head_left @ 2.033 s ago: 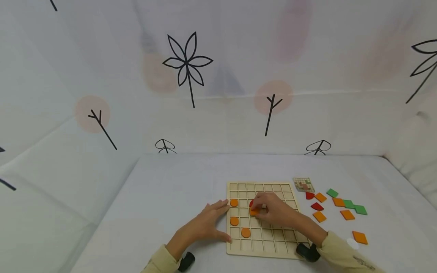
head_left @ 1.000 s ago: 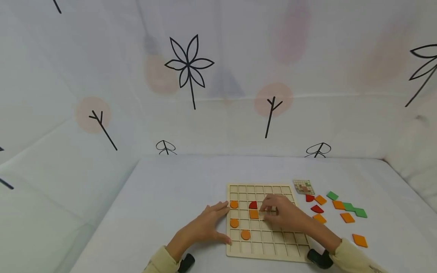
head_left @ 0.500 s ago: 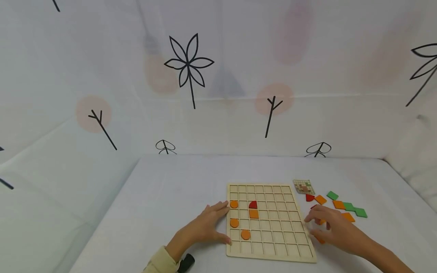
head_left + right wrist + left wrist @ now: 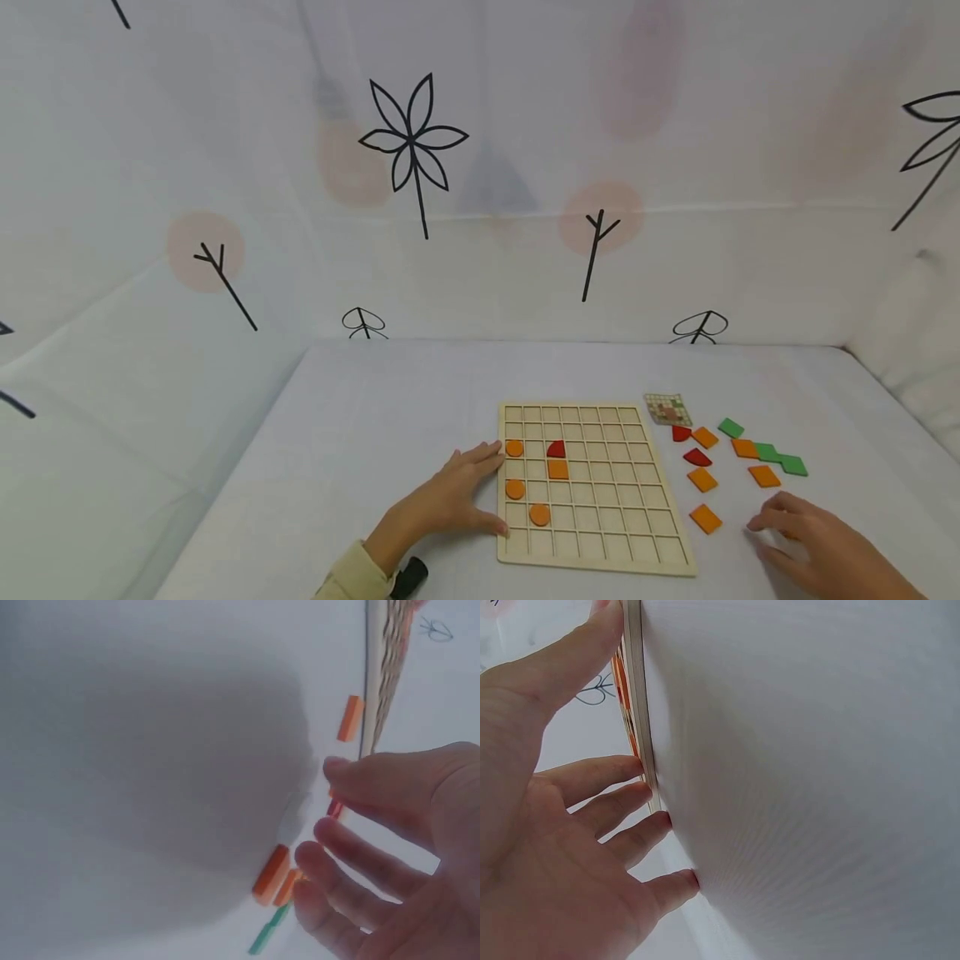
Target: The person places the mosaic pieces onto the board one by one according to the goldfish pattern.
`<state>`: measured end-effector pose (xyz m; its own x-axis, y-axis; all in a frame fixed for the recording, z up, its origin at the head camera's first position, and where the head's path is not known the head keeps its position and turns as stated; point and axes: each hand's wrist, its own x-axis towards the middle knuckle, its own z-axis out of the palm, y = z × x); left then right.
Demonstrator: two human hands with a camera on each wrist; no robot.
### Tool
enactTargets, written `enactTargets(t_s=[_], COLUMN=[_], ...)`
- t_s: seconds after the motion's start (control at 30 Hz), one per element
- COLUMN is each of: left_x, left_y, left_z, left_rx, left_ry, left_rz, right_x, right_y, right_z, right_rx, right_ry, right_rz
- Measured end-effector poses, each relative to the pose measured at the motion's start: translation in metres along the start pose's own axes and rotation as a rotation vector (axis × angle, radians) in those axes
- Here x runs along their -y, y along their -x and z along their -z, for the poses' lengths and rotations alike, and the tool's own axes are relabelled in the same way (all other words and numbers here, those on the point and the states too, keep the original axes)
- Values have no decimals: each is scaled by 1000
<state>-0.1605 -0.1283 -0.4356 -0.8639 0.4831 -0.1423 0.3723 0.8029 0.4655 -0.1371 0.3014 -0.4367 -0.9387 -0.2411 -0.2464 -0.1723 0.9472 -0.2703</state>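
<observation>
A pale wooden grid board (image 4: 611, 500) lies on the white table. Three orange discs, an orange square (image 4: 558, 470) and a red quarter-circle (image 4: 556, 450) sit in its cells. My left hand (image 4: 453, 496) is spread along the board's left edge, thumb and fingertips touching the rim, as the left wrist view also shows. Right of the board, my right hand (image 4: 813, 542) hovers low over the table, fingers loosely bent, nothing between them. In the right wrist view, an orange tile (image 4: 271, 874) lies close beyond the fingertips; the head view mostly hides it behind the hand.
Loose orange tiles (image 4: 705, 518), red quarter-circles (image 4: 697, 457) and green tiles (image 4: 793, 465) are scattered right of the board. A small printed pattern card (image 4: 667, 409) lies by its upper right corner. A fabric wall (image 4: 480, 275) with drawn plants stands behind the table.
My right hand has let go of the orange square in the cell below the red quarter-circle, then moved right, off the board, past the loose tiles. My left hand has stayed put.
</observation>
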Motion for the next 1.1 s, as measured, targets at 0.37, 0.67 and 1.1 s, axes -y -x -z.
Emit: enactTargets(t_s=[0.37, 0.67, 1.1], left_x=[0, 1, 3], left_y=[2, 1, -1], left_z=[0, -1, -1], left_rx=[-4, -5, 4], left_ry=[10, 12, 8], left_rz=[-4, -2, 2], right_x=[-11, 3, 43], right_y=[2, -4, -25], right_z=[-7, 0, 0], right_rx=[12, 2, -227], right_ry=[-30, -144, -574], right_rz=[-25, 90, 559])
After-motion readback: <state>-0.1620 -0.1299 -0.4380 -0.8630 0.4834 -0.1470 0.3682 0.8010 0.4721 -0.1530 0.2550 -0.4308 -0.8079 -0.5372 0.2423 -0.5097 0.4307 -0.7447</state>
